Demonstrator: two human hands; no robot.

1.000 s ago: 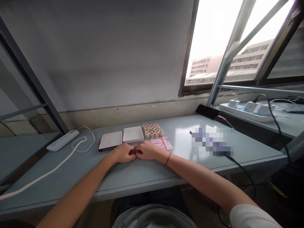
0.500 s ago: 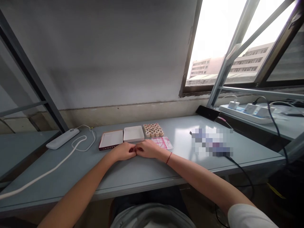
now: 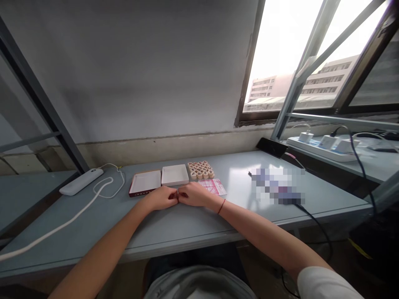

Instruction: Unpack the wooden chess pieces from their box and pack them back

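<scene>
My left hand (image 3: 162, 197) and my right hand (image 3: 195, 194) rest on the desk, both curled into loose fists with their knuckles touching. I see nothing held in either. Just beyond my left hand lies a shallow box half (image 3: 146, 181) with a white inside and dark red sides. A white tray-like box half (image 3: 175, 175) sits beside it, behind my hands. Round wooden Chinese chess pieces (image 3: 201, 169) stand in a tight block to the right of the boxes. In front of the pieces, a folded sheet with pink-red lines (image 3: 212, 187) lies close to my right hand.
On the left are a white oblong device (image 3: 81, 182) and a thick white cable (image 3: 59, 226). A blurred-out object (image 3: 277, 187) with a black cable lies on the right. A dark phone-like slab (image 3: 272, 147) leans at the back; a power strip (image 3: 322, 148) sits on the neighbouring surface.
</scene>
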